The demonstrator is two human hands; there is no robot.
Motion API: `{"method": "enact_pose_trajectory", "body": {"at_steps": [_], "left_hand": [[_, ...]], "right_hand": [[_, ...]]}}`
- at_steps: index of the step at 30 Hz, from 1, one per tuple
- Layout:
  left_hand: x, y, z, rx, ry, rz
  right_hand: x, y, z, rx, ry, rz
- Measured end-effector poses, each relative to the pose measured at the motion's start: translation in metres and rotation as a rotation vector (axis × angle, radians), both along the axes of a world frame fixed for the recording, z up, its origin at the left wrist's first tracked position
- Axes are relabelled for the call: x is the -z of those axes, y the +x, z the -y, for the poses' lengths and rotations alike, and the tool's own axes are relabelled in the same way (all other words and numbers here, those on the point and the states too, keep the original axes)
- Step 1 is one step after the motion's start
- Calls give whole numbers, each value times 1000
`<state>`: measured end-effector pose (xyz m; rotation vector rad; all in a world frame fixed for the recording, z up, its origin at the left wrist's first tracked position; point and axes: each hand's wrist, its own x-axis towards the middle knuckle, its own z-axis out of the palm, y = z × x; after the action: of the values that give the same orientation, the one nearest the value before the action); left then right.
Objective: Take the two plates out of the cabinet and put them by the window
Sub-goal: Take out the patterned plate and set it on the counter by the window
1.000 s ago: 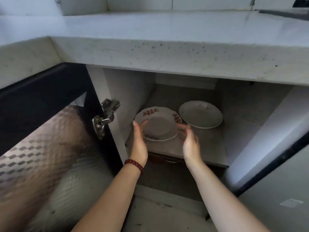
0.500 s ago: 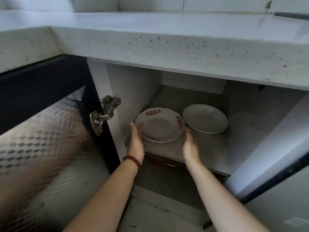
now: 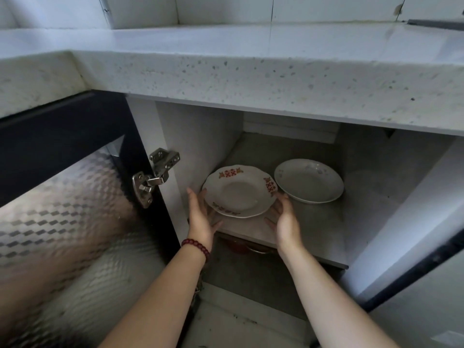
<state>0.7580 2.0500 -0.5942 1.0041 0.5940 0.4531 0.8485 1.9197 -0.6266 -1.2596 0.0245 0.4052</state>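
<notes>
A grey shelf [image 3: 324, 229] ran across the inside of the cabinet [image 3: 200, 136], its front edge facing the camera. Two plates lay on it. The plate with red patterns [image 3: 238, 192] on its wavy rim sat at the front left, close to the cabinet's left wall. The plain white plate [image 3: 308, 180] sat farther back and to the right. Their rims were just beside each other; whether they touched could not be told. The shelf's right side was bare, mottled grey.
</notes>
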Motion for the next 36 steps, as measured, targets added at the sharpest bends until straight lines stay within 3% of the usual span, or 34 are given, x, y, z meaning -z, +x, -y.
{"method": "enact_pose_trajectory", "body": {"at_steps": [17,36], "left_hand": [[6,-2,0,67,-23,-61],[-3,-13,13,-3,10,-84]], "right_hand": [[-1,6,6,-43,89,-105],[-8,6,29,12,12,-152]]}}
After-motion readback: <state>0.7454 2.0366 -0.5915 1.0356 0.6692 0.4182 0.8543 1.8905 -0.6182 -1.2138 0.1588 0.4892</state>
